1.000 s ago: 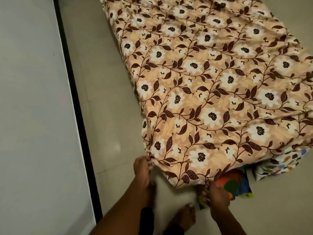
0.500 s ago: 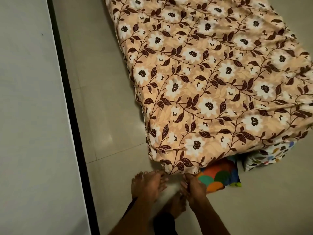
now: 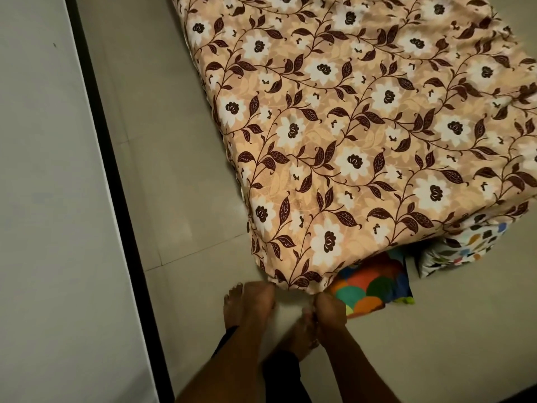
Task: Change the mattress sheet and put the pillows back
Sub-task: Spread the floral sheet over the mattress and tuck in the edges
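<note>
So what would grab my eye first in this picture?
The floral sheet, peach with white flowers and dark leaves, fills the upper right, draped over a mattress on the floor. At its near corner the left hand and right hand work the hem, beside a bright multicoloured pillow.

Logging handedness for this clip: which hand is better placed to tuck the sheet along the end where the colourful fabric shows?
Probably the right hand. It sits at the floral sheet's bottom edge, right beside the colourful fabric. The left hand is at the corner, farther from it.
</note>
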### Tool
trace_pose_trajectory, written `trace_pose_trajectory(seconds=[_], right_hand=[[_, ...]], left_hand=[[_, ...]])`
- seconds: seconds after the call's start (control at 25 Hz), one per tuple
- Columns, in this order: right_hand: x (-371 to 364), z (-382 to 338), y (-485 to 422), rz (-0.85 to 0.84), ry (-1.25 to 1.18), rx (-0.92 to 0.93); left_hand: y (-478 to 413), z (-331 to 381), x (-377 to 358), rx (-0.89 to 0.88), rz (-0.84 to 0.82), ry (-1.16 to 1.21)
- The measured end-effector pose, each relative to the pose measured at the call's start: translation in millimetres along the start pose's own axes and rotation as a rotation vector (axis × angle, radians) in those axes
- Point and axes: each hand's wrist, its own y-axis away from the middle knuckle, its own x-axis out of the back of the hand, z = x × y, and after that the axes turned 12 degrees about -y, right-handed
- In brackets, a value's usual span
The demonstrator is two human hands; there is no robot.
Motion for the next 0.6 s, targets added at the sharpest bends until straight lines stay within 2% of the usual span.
trace_pose_trajectory(seconds=[0.12,0.2,0.28,0.36,0.44,0.52,0.6], right_hand=[[8.0,-18.6,-15.4,-0.009,-0.155,0.02],[5.4,-30.8,-23.9,-0.034,-0.262,-0.011],[2.5,-37.9,-31.7,-0.079,-0.33,-0.051],[1.0,-41.2,-37.4,-0.099,-0.366,-0.071],[-1.5,-39.8,-40.2,-0.122,-0.421,-0.127],[-7.1,-34.8,-39.8,-0.149,-0.482,-0.194],[-11.1,-33.7,-39.5,-0.19,-0.55,-0.256]], left_hand=[[66.1,61.2,45.1,-0.098,0.059,0.362],[93.5,109.9,55.2,-0.13,-0.068,0.61],[105.6,135.2,52.6,-0.129,-0.151,0.668],[91.4,134.6,44.8,-0.1,-0.15,0.773],[91.0,135.9,44.0,-0.035,-0.191,0.747],[92.9,144.9,42.3,-0.04,-0.274,0.736],[104.1,156.9,38.9,-0.039,-0.275,0.712]])
